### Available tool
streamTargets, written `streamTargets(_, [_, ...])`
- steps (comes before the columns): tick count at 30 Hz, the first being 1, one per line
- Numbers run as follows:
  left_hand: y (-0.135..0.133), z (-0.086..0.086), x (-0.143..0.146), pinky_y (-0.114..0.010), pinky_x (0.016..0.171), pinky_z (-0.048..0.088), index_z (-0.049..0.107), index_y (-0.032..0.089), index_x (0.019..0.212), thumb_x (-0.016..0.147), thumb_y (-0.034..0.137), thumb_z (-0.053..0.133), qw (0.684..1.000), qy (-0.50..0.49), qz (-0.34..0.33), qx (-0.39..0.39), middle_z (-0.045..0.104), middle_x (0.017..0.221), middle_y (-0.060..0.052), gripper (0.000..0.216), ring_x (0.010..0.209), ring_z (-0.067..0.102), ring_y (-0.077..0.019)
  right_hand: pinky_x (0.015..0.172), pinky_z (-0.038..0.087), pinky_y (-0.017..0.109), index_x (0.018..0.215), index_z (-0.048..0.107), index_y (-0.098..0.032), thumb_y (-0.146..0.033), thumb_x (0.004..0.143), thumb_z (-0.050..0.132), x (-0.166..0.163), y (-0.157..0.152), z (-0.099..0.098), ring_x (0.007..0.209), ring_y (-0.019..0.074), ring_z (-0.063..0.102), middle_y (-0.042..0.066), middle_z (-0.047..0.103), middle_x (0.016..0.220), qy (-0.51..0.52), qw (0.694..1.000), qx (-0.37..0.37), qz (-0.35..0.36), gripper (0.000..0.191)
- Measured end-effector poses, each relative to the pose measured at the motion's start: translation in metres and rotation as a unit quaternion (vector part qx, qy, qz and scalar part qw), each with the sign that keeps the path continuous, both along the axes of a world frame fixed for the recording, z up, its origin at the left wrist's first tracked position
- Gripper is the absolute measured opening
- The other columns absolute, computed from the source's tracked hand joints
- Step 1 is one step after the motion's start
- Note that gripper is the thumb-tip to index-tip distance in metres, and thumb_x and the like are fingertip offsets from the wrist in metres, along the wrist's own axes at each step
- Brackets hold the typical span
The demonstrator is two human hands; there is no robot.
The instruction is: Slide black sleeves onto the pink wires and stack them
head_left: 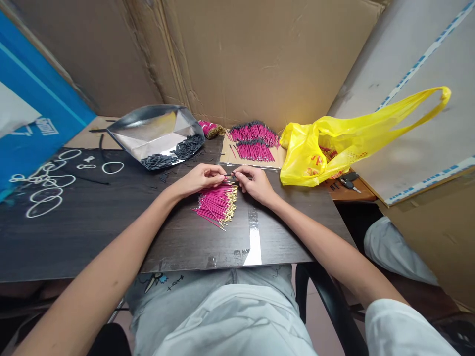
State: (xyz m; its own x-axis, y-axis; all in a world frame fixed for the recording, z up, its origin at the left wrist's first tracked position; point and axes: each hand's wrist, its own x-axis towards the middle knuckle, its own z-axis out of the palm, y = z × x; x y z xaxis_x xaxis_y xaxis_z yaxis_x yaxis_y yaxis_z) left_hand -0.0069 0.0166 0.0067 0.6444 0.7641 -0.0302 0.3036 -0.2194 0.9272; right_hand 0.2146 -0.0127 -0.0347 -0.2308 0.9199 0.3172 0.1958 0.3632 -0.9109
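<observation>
My left hand point(205, 177) and my right hand point(255, 184) meet over the table, both closed in a pinch. A short, thin black tube point(229, 174) spans the gap between the fingertips, with one end in each pinch. Whether a wire runs inside it is too small to tell. Just below my hands lies a fanned pile of thin magenta wires point(217, 201) with gold-coloured tips on the right side. Loose black tubes point(189, 147) fill the mouth of an open silver-lined bag point(143, 131) to the left of my left hand.
On cardboard at the back lie two rows of magenta wires with black ends point(256, 141), beside a bundled lot point(211, 129). A yellow plastic bag point(302, 158) stands right, near keys point(349, 184). White rubber bands point(46, 193) lie left. Cardboard point(260, 59) walls the back.
</observation>
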Motion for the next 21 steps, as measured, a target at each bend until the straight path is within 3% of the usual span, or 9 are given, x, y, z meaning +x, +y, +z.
streamTargets(11, [-0.0036, 0.0000, 0.0036, -0.021, 0.048, 0.027, 0.066, 0.014, 0.088, 0.088, 0.047, 0.070, 0.999, 0.006, 0.032, 0.028, 0.055, 0.063, 0.002, 0.033, 0.051, 0.043, -0.0093, 0.055, 0.048, 0.023, 0.098, 0.072, -0.016, -0.037, 0.095, 0.061, -0.0004, -0.0025, 0.0035, 0.055, 0.0095, 0.058, 0.002, 0.069, 0.079, 0.003, 1.000, 0.010, -0.006, 0.024])
streamTargets(21, [-0.0099, 0.0070, 0.0046, -0.021, 0.048, 0.027, 0.063, 0.015, 0.085, 0.089, 0.047, 0.068, 0.999, -0.004, 0.033, 0.028, 0.051, 0.062, 0.004, 0.033, 0.050, 0.041, -0.0087, 0.051, 0.051, 0.023, 0.090, 0.070, -0.018, -0.049, 0.081, 0.076, -0.0034, -0.0034, 0.0036, 0.061, 0.0126, 0.062, 0.001, 0.067, 0.075, 0.112, 0.992, -0.046, 0.029, 0.033])
